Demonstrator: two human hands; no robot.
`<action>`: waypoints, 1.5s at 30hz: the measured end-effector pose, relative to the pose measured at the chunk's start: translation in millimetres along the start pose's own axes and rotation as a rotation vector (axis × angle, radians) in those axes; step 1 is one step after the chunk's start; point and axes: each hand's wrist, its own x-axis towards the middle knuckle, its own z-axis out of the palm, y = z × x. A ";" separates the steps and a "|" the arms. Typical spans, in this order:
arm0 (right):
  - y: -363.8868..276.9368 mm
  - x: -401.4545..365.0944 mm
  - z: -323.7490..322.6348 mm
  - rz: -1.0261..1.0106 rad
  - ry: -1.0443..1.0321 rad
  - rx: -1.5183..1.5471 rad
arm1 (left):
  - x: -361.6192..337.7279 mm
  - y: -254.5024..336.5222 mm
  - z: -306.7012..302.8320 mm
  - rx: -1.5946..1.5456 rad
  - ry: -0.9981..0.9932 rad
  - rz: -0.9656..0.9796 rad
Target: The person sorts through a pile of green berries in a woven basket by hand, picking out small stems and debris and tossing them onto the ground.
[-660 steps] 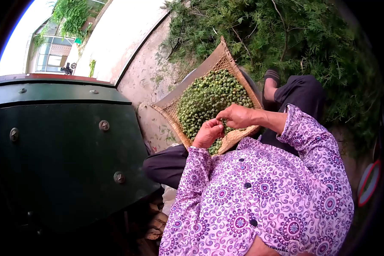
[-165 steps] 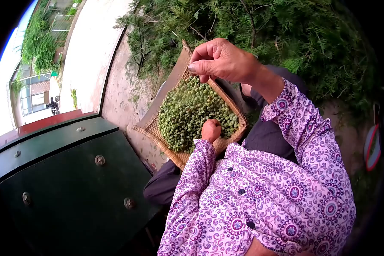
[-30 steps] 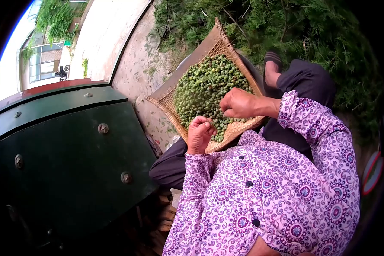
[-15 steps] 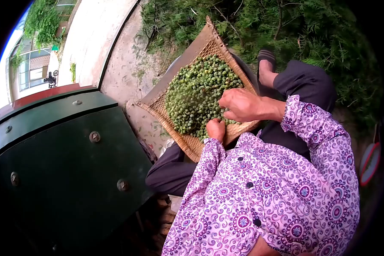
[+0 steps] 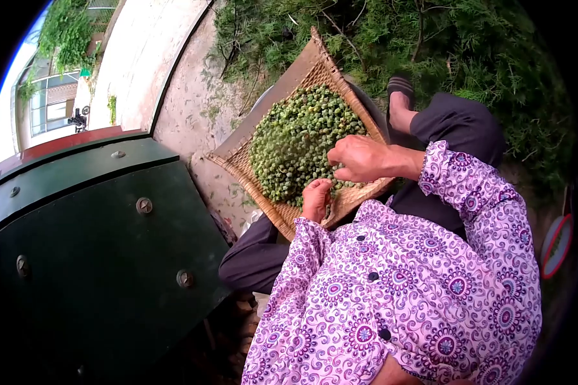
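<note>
A woven basket tray (image 5: 279, 215) rests on my lap, heaped with small round green berries (image 5: 295, 138). My left hand (image 5: 317, 199) is at the heap's near edge, its fingertips pinched together. Just beyond and to the right, my right hand (image 5: 361, 158) hangs over the near right part of the heap with fingers curled and thumb close to them. Whatever either hand holds is too small to make out. The two hands are close together but apart.
Left of me stands a dark green metal panel (image 5: 103, 256) with round studs. Green leafy branches (image 5: 481, 51) lie beyond the tray and to the right. A pale concrete floor (image 5: 186, 109) stretches at the upper left. A red-rimmed object (image 5: 557, 246) is at the far right.
My left hand has shifted slightly left and turned, with its fingertips now showing. My right hand has moved very slightly left.
</note>
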 end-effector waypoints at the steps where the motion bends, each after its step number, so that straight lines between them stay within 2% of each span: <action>1: 3.8 0.3 3.8 -0.014 -0.008 0.025 | -7.6 5.6 -0.6 -0.076 -0.071 0.003; 2: 5.8 0.5 5.8 -0.027 -0.016 0.049 | -15.7 10.5 2.1 -0.074 -0.068 0.013; 5: 15.6 2.7 16.8 0.022 -0.053 0.099 | -35.3 25.8 14.0 -0.344 -0.348 0.084; 8: 19.6 7.9 21.3 0.083 -0.079 0.145 | -50.0 43.0 34.3 -0.378 -0.388 0.155; 11: 22.9 11.2 25.0 0.246 -0.145 0.376 | -58.5 51.1 42.2 -0.368 -0.393 0.175; 12: 20.4 10.6 21.0 0.242 -0.140 0.377 | -58.8 52.5 42.4 -0.364 -0.384 0.182; 15: 11.0 5.5 8.6 0.266 -0.068 0.669 | -65.9 54.9 40.1 -0.402 -0.462 0.202; 16: 12.5 8.2 9.0 0.273 -0.037 0.681 | -68.1 56.0 37.4 -0.433 -0.499 0.206; 18: 11.3 6.3 0.3 0.268 0.039 0.476 | -67.9 51.3 29.6 -0.447 -0.514 0.204; 19: 17.2 7.3 5.4 0.177 0.101 0.381 | -66.7 48.8 26.5 -0.392 -0.443 0.201; 20: 16.8 5.4 5.3 0.181 0.104 0.385 | -64.2 47.5 23.9 -0.337 -0.371 0.197; 22: 10.6 -1.9 4.6 0.042 -0.053 -0.161 | -50.7 41.4 18.6 -0.150 -0.363 0.154; 24: 4.2 -8.2 -0.5 0.040 -0.080 -0.142 | -36.8 32.4 26.1 0.141 -0.279 0.134; 25: 0.4 -10.6 -5.6 0.017 -0.019 -0.094 | -30.6 27.2 34.3 0.289 -0.276 0.191; 28: 4.5 -9.6 -15.4 -0.056 0.148 -0.031 | -11.1 13.3 49.9 0.649 -0.199 0.165; 29: 4.1 -10.1 -20.2 -0.046 0.175 -0.009 | 9.7 -6.8 41.9 0.692 -0.224 0.282; 30: 3.0 -10.0 -23.9 -0.036 0.203 0.013 | 13.1 -11.5 43.4 0.692 -0.231 0.277; 32: 1.7 -10.0 -25.9 -0.023 0.185 0.038 | 20.8 -18.7 45.3 0.851 -0.228 0.446; 33: 0.8 -9.8 -25.5 -0.018 0.166 0.062 | 20.9 -17.6 46.2 0.921 -0.232 0.443; 34: -0.4 -9.9 -25.5 -0.012 0.163 0.065 | 26.8 -22.7 45.2 0.920 -0.236 0.436; 36: -2.2 -10.0 -24.3 -0.013 0.094 0.071 | 33.8 -27.9 47.6 0.959 -0.187 0.621; 38: -2.8 -10.1 -19.4 -0.038 0.115 0.050 | 25.2 -20.4 53.6 0.941 -0.162 0.606; 40: -1.6 -10.3 -19.6 -0.061 0.144 0.056 | 30.1 -22.9 49.5 1.028 -0.190 0.509; 44: 2.5 -8.9 -21.3 -0.071 0.135 0.046 | 24.3 -17.8 38.7 1.139 -0.265 0.446; 45: 3.9 -8.4 -21.9 -0.025 0.085 0.027 | 14.9 -9.1 39.6 0.877 -0.279 0.321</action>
